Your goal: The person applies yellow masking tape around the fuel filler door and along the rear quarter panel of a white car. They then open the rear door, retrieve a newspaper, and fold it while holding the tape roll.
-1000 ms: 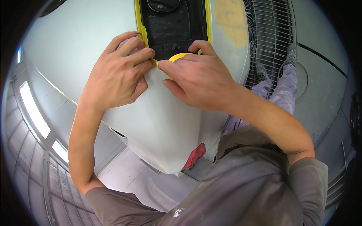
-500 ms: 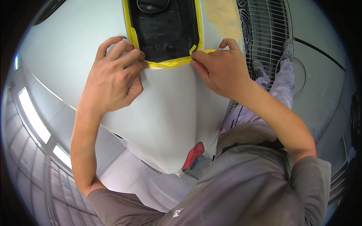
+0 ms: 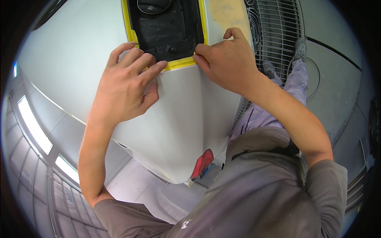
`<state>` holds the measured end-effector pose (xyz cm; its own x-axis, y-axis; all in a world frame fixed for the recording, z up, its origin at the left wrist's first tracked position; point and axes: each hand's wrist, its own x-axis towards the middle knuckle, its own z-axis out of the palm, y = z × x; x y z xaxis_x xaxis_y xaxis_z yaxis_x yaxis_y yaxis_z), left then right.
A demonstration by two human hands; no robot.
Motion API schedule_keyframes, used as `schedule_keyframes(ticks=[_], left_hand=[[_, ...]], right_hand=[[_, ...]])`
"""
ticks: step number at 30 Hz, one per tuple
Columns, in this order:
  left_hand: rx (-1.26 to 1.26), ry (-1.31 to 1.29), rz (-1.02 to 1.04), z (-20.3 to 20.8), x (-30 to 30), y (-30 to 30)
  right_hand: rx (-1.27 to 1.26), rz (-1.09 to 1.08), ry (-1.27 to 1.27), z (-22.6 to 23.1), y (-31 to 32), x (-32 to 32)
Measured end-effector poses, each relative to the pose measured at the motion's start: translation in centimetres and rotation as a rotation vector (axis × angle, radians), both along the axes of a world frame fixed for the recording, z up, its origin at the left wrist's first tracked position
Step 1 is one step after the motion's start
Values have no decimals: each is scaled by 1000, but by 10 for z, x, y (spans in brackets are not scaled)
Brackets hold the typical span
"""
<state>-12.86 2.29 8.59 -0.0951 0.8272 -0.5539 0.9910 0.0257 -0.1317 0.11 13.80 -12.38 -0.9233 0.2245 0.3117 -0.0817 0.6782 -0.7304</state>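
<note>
Left hand: the left hand (image 3: 127, 85) lies palm down on the white car body panel (image 3: 186, 119), fingers spread and slightly bent. Its fingertips (image 3: 160, 64) press on the near strip of yellow masking tape (image 3: 180, 63). It grips nothing; the contact is flat pressure only.
Right hand: the right hand (image 3: 228, 59) rests on the panel at the near right corner of the opening. Index finger and thumb are drawn together at the right end of the near tape strip; whether they pinch the tape or only press it down cannot be told. The other fingers curl loosely over the panel.
Tape: the yellow masking tape frames the black recessed opening (image 3: 166, 27), running along its left, right and near edges. The near strip lies between the two hands, touching both.
Opening: dark, rough-surfaced recess at the far centre of the view, with a round black cap (image 3: 152, 4) at its far edge, partly cut off by the rim of the view.
Panel: white, glossy, curved, narrowing toward the near side. A dull yellowish patch (image 3: 228, 14) sits just right of the opening.
Red part: a small red piece (image 3: 202, 162) shows below the near edge of the panel.
Floor: a metal floor grate (image 3: 278, 35) lies to the right of the panel; the person's shoe (image 3: 299, 49) stands on it.
Clothing: grey short-sleeved shirt (image 3: 258, 190), pale trousers (image 3: 270, 107).
</note>
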Motion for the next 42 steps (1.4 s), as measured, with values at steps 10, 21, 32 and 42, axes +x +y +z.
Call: schedule_keyframes(ticks=[10,21,32,42], left_hand=[[-58,29,-35,-33,20,14],[-103,31,-36,-47,23,26],[-136,6,-39,-60,29,42],[-176,-3,81,-66,32,40]], right_hand=[[13,27,24,-17,0,5],[-125,-22,2,-64,18,21],[0,8,-27,-46,23,-2],[33,99,-59,-39,29,-7]])
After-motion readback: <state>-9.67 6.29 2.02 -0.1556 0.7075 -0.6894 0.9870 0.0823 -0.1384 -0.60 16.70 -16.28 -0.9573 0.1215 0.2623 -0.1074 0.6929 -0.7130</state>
